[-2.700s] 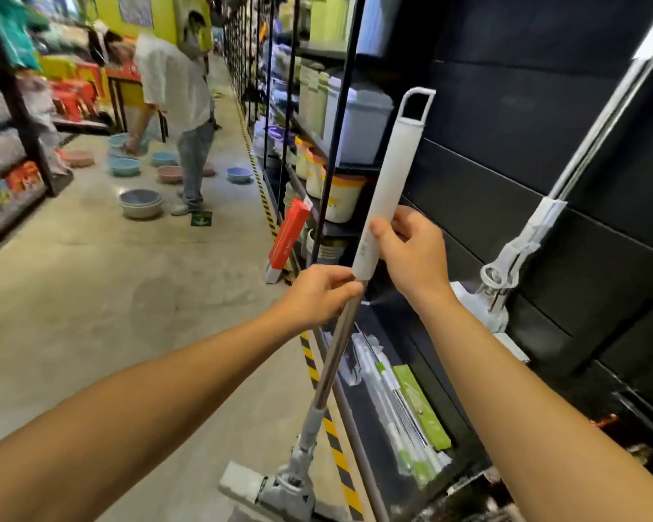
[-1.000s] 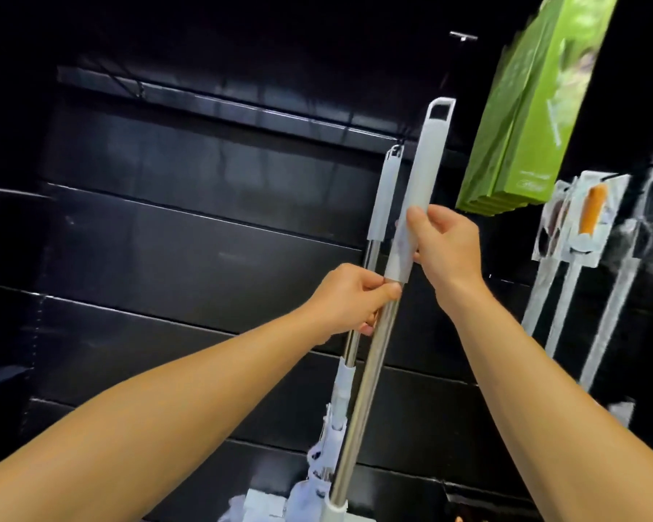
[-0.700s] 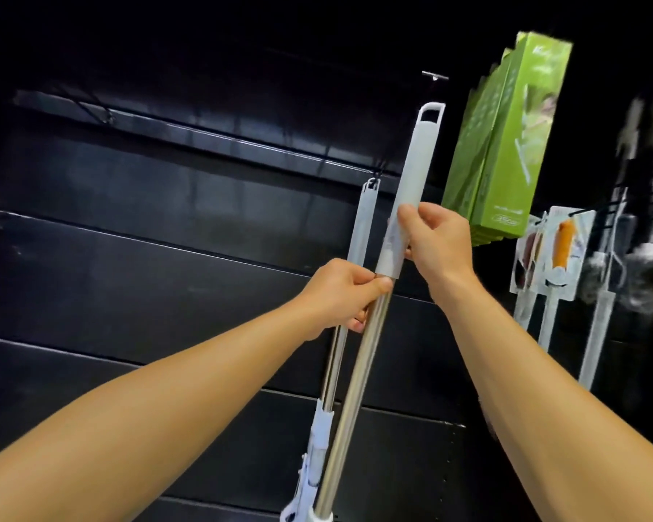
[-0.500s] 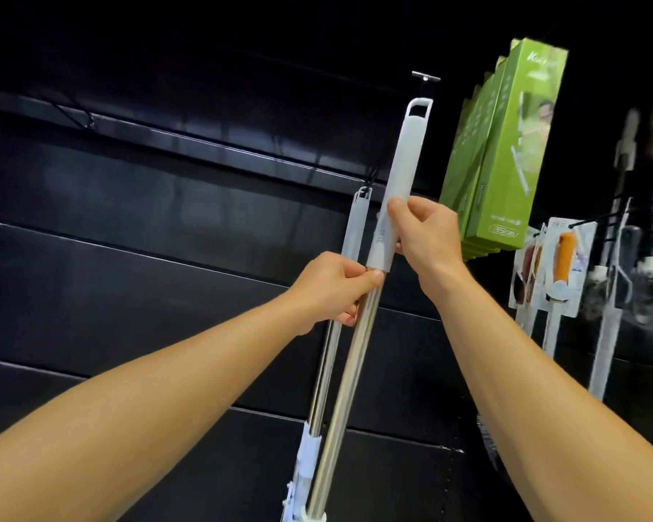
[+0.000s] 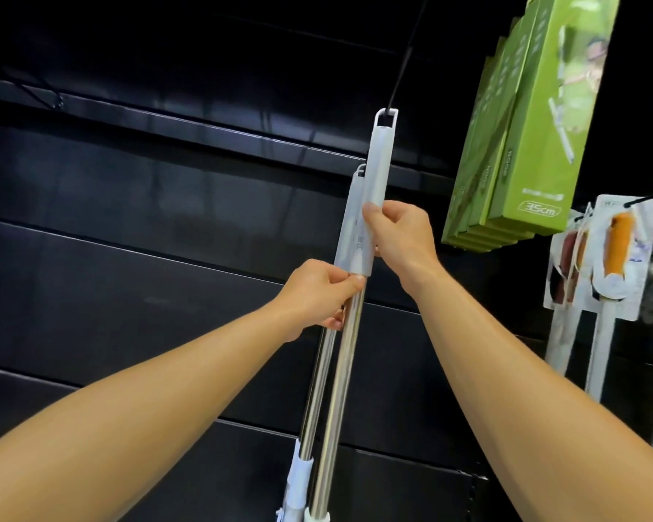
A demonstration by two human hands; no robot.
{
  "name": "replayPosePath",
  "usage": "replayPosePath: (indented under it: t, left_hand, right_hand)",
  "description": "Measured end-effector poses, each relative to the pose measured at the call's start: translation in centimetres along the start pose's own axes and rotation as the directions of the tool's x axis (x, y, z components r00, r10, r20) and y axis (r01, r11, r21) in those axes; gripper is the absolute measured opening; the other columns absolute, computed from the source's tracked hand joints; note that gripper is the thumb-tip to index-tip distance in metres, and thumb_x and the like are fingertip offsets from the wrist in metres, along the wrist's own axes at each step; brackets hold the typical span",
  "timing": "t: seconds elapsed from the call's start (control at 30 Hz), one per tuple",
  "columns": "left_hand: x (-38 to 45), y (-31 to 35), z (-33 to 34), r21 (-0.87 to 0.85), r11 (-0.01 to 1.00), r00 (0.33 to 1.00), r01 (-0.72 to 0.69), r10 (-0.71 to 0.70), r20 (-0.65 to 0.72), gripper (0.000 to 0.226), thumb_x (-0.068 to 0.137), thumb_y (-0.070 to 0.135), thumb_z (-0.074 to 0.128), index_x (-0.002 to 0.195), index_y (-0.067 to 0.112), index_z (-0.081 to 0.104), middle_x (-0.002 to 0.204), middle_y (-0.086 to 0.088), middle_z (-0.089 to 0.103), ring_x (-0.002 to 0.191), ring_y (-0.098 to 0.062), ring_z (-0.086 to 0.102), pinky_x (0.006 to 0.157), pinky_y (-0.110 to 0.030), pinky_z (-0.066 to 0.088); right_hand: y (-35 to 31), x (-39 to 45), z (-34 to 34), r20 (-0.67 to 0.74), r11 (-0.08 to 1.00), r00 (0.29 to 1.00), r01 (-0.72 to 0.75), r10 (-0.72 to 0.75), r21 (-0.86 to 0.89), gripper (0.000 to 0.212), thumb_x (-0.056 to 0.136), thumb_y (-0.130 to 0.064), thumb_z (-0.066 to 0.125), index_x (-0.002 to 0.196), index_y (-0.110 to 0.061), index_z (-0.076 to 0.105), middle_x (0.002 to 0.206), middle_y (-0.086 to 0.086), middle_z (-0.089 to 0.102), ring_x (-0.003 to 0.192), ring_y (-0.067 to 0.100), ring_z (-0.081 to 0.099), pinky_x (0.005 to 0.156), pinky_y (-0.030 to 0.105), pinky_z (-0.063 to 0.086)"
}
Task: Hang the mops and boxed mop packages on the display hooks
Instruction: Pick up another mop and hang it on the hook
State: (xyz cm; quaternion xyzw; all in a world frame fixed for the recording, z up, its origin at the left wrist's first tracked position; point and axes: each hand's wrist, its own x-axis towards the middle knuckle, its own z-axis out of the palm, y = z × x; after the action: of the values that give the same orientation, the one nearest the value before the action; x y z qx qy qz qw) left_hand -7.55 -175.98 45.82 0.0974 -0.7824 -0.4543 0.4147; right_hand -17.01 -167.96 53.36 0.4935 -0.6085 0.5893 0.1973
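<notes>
Gripping mop handle [image 5: 374, 190] between left hand [image 5: 319, 292] and right hand [image 5: 400, 235].

Both hands hold a mop handle [image 5: 377, 171]: right hand [image 5: 402, 235] on its white grip, left hand [image 5: 319, 292] on the steel pole. Its loop meets a black hook [image 5: 402, 69]. Behind hangs a second mop [image 5: 349, 216]; green boxes [image 5: 521, 126] hang to the right.

held mop [image 5: 377, 171] – upright, loop at hook [image 5: 400, 69] | second mop [image 5: 349, 216] – hanging behind | green boxes [image 5: 524, 126] – hung right

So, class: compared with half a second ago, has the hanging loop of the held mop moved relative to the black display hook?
Yes. The hanging loop has risen to the black display hook; it was below it before.
</notes>
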Motion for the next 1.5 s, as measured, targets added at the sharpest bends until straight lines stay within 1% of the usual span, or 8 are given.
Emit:
replayPosePath:
  t: [0.17,0.23,0.43,0.67,0.9,1.1,1.23,1.5]
  left_hand:
    - [2.4,-2.4,0.8,-0.001,1.0,1.0,0.022,-0.022,-0.02,0.026,0.096,0.035,0.062,0.095,0.011,0.074,0.086,-0.013,0.069,0.07,-0.02,0.068,0.069,-0.037,0.063]
    - [3.6,-3.4,1.1,0.013,0.999,0.999,0.029,-0.029,-0.036,0.031,0.096,0.036,0.061,0.094,0.008,0.073,0.082,-0.011,0.066,0.068,-0.019,0.066,0.07,-0.039,0.063]
    - [5.5,-5.4,2.2,0.16,0.983,0.981,-0.091,0.116,-0.155,0.024,0.096,0.033,0.062,0.112,0.016,0.064,0.08,0.003,0.067,0.069,-0.012,0.068,0.063,-0.033,0.063]
    - [5.2,-9.8,3.3,0.467,0.85,0.901,-0.244,0.377,-0.215,0.062,0.091,0.034,0.068,0.142,0.038,0.033,0.123,0.013,0.061,0.08,-0.004,0.065,0.085,-0.03,0.057]
    - [5.7,-11.4,3.9,0.521,0.819,0.879,-0.241,0.412,-0.24,0.062,0.095,0.036,0.059,0.15,0.035,0.031,0.114,0.008,0.064,0.096,-0.009,0.061,0.087,-0.039,0.057]
    - [5.1,-10.7,3.5,0.565,0.802,0.908,-0.196,0.366,-0.205,0.065,0.097,0.033,0.058,0.154,0.033,0.027,0.129,0.004,0.061,0.114,-0.014,0.056,0.095,-0.039,0.053]
    - [2.8,-10.5,2.7,0.602,0.765,0.92,-0.229,0.372,-0.122,0.063,0.095,0.025,0.062,0.151,0.022,0.036,0.148,0.002,0.048,0.138,-0.02,0.037,0.111,-0.041,0.039]
    - [-7.7,-13.7,2.2,0.587,0.755,0.954,-0.293,0.273,0.124,0.058,0.094,0.026,0.061,0.148,0.017,0.042,0.153,-0.002,0.042,0.144,-0.024,0.031,0.114,-0.038,0.031]
  right_hand:
    - [2.7,1.2,1.2,0.044,0.999,0.999,0.018,-0.016,-0.042,0.019,0.096,-0.032,0.065,0.109,-0.019,0.064,0.097,-0.009,0.065,0.091,0.01,0.064,0.07,0.019,0.053]
    - [3.6,1.7,1.7,0.068,0.996,0.997,0.043,-0.037,-0.077,0.04,0.093,-0.027,0.069,0.13,-0.019,0.055,0.105,-0.01,0.059,0.092,0.009,0.059,0.068,0.013,0.046]
    - [6.8,3.2,2.8,0.029,0.983,0.988,0.153,-0.151,-0.105,0.07,0.091,-0.02,0.07,0.149,-0.029,0.031,0.105,-0.01,0.058,0.087,0.009,0.062,0.067,0.018,0.053]
    - [9.2,4.2,4.3,0.047,0.962,0.976,0.217,-0.212,-0.164,0.075,0.096,-0.026,0.066,0.158,-0.028,0.024,0.142,0.0,0.05,0.124,0.017,0.054,0.102,0.042,0.053]
    - [10.3,4.3,4.7,0.054,0.964,0.975,0.219,-0.214,-0.148,0.073,0.099,-0.027,0.061,0.16,-0.029,0.021,0.146,-0.001,0.047,0.126,0.016,0.054,0.104,0.044,0.052]
    - [10.1,1.9,2.9,0.217,0.943,0.969,0.177,-0.117,-0.281,0.072,0.101,-0.019,0.058,0.159,-0.032,0.019,0.144,-0.004,0.05,0.124,0.016,0.057,0.103,0.04,0.053]
    - [10.2,-3.3,0.4,0.329,0.779,0.942,0.25,-0.06,-0.574,0.072,0.094,-0.02,0.068,0.155,-0.028,0.032,0.153,-0.003,0.043,0.136,0.02,0.048,0.107,0.038,0.044]
    - [9.5,-20.6,-2.7,0.314,0.591,0.91,0.102,0.269,-0.8,0.064,0.096,-0.034,0.062,0.153,-0.021,0.037,0.156,0.0,0.041,0.147,0.023,0.031,0.115,0.041,0.038]
